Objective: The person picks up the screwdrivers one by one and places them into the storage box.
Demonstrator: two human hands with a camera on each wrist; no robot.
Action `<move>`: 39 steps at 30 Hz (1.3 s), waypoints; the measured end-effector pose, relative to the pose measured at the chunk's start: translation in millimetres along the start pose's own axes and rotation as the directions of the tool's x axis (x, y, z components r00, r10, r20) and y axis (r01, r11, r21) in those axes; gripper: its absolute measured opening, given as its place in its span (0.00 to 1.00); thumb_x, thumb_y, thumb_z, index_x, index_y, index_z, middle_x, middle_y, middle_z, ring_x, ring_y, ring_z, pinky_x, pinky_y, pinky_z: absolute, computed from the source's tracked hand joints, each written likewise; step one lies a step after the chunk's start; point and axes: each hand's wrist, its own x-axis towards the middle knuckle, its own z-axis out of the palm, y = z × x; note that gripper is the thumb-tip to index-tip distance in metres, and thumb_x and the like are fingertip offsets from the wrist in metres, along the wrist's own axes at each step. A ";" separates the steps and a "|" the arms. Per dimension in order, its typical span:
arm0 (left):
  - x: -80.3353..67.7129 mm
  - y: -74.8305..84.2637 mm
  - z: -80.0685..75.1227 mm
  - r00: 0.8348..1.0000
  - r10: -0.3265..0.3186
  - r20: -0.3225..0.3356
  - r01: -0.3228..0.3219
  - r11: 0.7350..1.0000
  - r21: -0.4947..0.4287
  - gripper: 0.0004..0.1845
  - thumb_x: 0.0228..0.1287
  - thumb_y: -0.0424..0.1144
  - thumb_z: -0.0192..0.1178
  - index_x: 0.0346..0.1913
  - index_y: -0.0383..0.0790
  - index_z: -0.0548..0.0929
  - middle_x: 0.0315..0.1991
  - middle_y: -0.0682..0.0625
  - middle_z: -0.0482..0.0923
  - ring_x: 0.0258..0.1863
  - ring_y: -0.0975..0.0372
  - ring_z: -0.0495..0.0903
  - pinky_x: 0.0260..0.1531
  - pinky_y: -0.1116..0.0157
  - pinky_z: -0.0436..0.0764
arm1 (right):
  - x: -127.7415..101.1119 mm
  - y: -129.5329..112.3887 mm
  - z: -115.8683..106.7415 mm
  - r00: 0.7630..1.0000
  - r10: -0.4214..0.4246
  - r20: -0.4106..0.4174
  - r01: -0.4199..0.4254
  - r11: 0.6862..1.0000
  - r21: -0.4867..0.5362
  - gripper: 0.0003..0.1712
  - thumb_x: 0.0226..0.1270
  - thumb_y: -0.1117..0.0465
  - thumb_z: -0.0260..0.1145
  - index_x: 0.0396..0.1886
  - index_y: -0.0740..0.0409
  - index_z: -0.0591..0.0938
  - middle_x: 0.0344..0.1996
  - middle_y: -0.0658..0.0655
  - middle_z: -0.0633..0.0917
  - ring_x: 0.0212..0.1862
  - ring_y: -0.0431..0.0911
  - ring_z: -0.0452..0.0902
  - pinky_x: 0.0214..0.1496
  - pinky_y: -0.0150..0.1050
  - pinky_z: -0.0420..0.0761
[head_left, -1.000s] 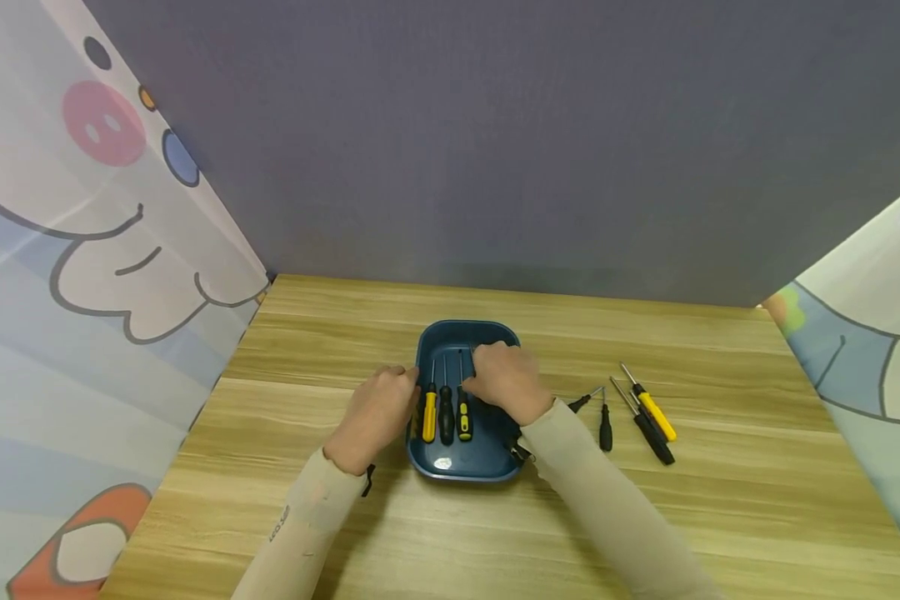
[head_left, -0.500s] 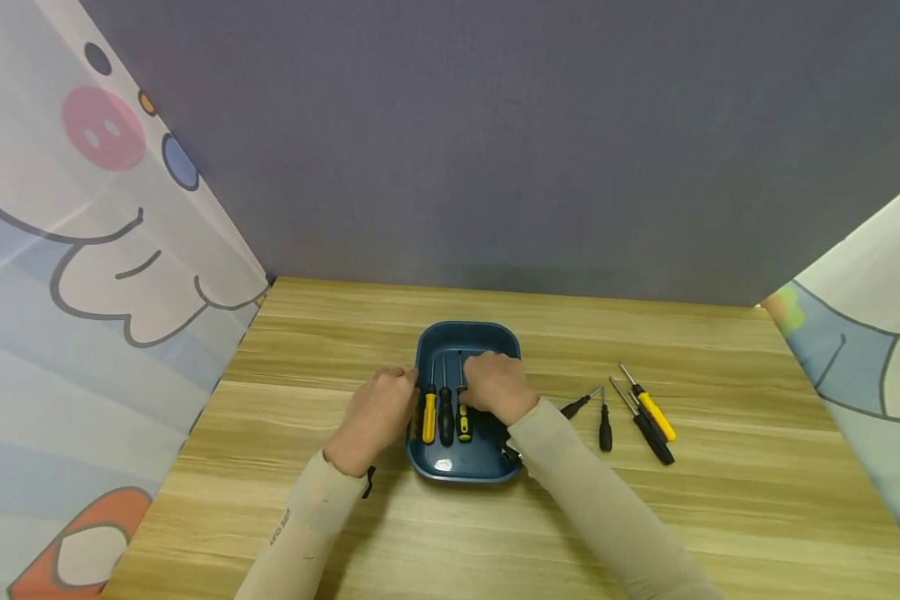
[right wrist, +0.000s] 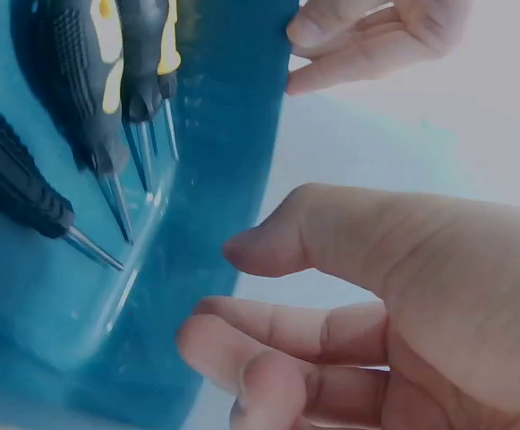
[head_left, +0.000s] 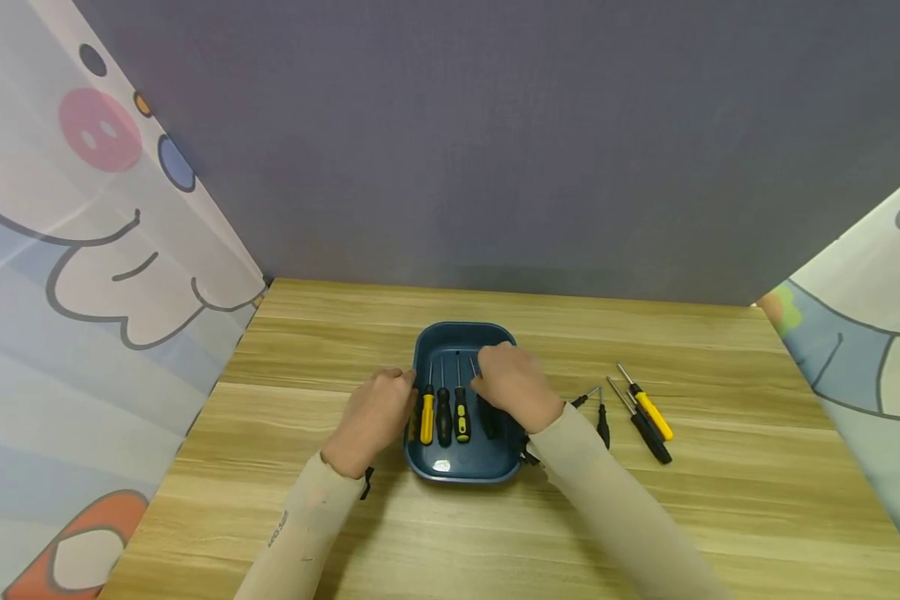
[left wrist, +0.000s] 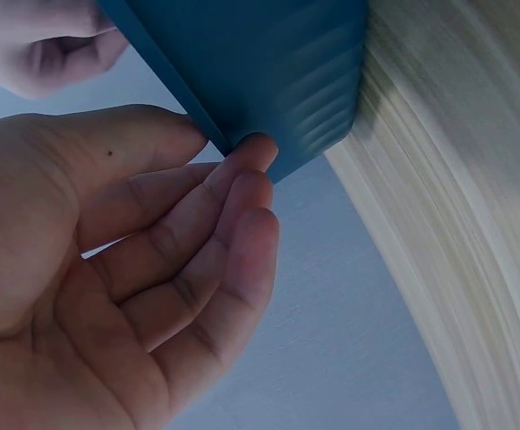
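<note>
In the head view my left hand (head_left: 373,417) is at the left side of a dark blue tray (head_left: 461,477). The left wrist view shows its thumb and fingertips pinching the tray's rim (left wrist: 197,107). Inside the tray lie a yellow screwdriver (head_left: 427,421), a black screwdriver (head_left: 444,423), a black-and-yellow screwdriver (head_left: 461,419) and another black screwdriver (head_left: 487,419), side by side, shafts pointing away. Over the tray's right side is my right hand (head_left: 517,385). In the right wrist view its fingers are loosely bent, thumb apart, nothing between them; the black screwdriver (right wrist: 18,179) lies apart from them.
On the wooden table (head_left: 330,333), right of the tray, are a small black screwdriver (head_left: 603,425), another partly behind my sleeve, a black-handled screwdriver (head_left: 650,437) and a yellow-handled screwdriver (head_left: 654,415). A grey wall (head_left: 495,167) stands behind.
My right hand went left and nearer, then back right and away, uncovering the rightmost black screwdriver. The black-and-yellow screwdriver has shifted slightly. My left hand stays on the rim.
</note>
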 end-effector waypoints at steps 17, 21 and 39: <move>-0.3 1.0 -0.9 1.000 -0.001 -0.005 0.001 1.000 0.001 0.08 0.67 0.32 0.64 0.45 0.31 0.84 0.32 0.45 0.80 0.32 0.53 0.82 0.27 0.57 0.84 | -36.7 58.6 -10.5 0.992 0.053 -0.110 -0.053 0.999 0.009 0.21 0.67 0.60 0.63 0.13 0.53 0.70 0.11 0.49 0.64 0.13 0.41 0.59 0.13 0.34 0.57; -0.6 0.7 -0.8 1.000 0.000 -0.005 0.000 1.000 -0.005 0.08 0.67 0.32 0.64 0.46 0.31 0.84 0.32 0.44 0.81 0.32 0.53 0.82 0.27 0.57 0.84 | -41.4 75.2 -4.6 0.990 0.065 -0.124 -0.064 0.998 0.007 0.23 0.65 0.61 0.64 0.11 0.52 0.66 0.11 0.47 0.59 0.14 0.41 0.54 0.14 0.33 0.54; -0.3 1.2 -1.7 1.000 0.010 -0.007 -0.010 1.000 -0.007 0.11 0.67 0.31 0.64 0.49 0.30 0.84 0.34 0.43 0.82 0.34 0.52 0.83 0.28 0.56 0.84 | -52.2 117.8 35.9 0.976 0.210 -0.053 -0.202 0.971 0.128 0.24 0.67 0.58 0.61 0.11 0.51 0.65 0.11 0.49 0.61 0.13 0.42 0.58 0.11 0.34 0.60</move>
